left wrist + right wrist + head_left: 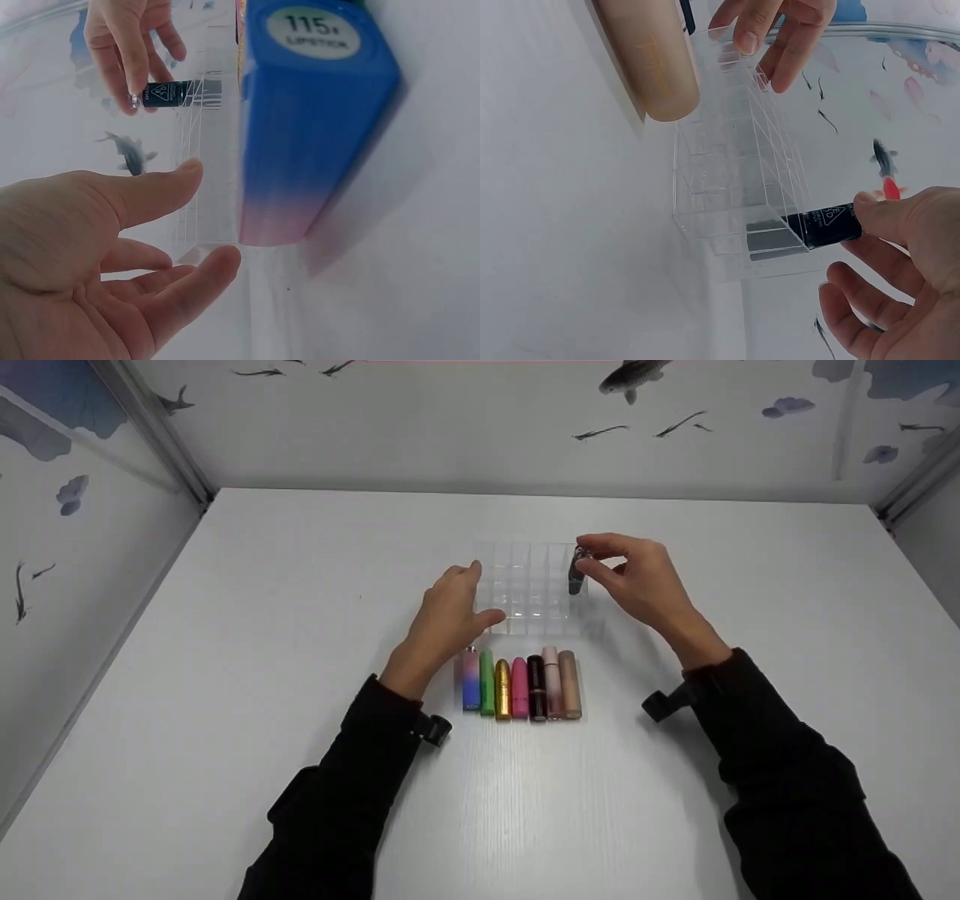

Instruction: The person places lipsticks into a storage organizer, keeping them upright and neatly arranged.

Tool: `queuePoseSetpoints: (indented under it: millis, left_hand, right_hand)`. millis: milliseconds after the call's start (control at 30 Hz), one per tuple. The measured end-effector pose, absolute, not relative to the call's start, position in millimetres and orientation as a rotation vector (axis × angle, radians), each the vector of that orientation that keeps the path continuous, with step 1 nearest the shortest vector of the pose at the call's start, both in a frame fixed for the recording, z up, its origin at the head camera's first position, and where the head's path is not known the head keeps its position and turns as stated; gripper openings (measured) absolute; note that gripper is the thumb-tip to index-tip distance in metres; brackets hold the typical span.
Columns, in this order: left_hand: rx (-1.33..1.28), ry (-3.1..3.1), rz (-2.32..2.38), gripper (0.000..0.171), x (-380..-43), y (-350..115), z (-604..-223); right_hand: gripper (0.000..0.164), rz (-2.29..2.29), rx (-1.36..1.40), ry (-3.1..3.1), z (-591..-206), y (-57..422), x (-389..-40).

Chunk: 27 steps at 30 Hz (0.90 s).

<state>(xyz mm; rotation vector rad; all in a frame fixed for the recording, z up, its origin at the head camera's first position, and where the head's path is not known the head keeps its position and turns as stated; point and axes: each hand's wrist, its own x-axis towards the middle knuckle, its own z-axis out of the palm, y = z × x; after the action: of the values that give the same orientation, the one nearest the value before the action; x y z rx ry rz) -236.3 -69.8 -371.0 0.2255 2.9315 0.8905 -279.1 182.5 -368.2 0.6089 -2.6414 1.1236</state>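
A clear divided organizer box stands between the hands. My right hand pinches a black lipstick tube by its upper end. The tube's lower part is inside a compartment at the box's right end, seen through the clear wall in the right wrist view. At the box's left end, my left hand rests with thumb and fingers spread apart; whether the fingertips press on the wall I cannot tell.
In front of the box several cosmetic tubes lie in a row: blue-pink, green, gold, pink, black, pale pink and beige. Patterned panels border the white table.
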Motion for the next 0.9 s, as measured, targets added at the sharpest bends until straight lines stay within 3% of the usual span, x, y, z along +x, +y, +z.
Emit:
queuePoseSetpoints:
  millis: [600, 900]
  left_hand:
    - [0.218, 2.927, 0.875, 0.079, -235, -70, -371]
    - [0.232, 2.924, 0.895, 0.079, -234, -70, -371]
  right_hand:
    - [0.037, 1.069, 0.597, -2.698, -368, 181, -278]
    - [0.043, 0.861, 0.683, -2.665, -344, 185, -264]
